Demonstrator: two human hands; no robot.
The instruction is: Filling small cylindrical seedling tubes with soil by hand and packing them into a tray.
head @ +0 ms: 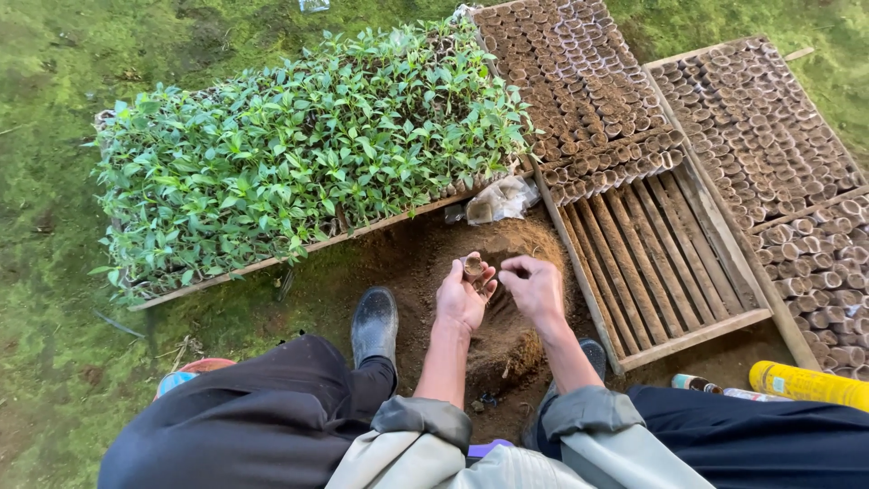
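Note:
My left hand [463, 295] holds a small clear planting cup [472, 265] partly filled with brown soil, upright between the fingertips. My right hand [534, 283] hovers just to its right, fingers pinched together over a mound of loose brown soil [520, 237] on the ground. Both hands are above the soil pile, between my knees. A wooden slatted tray [654, 263] lies to the right, its far half packed with several rows of soil-filled cups [579, 81].
A tray of green seedlings [308, 145] sits to the left on grass. A second tray of filled cups [769, 145] is at far right. A crumpled plastic bag [500, 199], a dark boot [375, 323], a yellow cylinder [806, 382] and a small bottle [692, 383] lie nearby.

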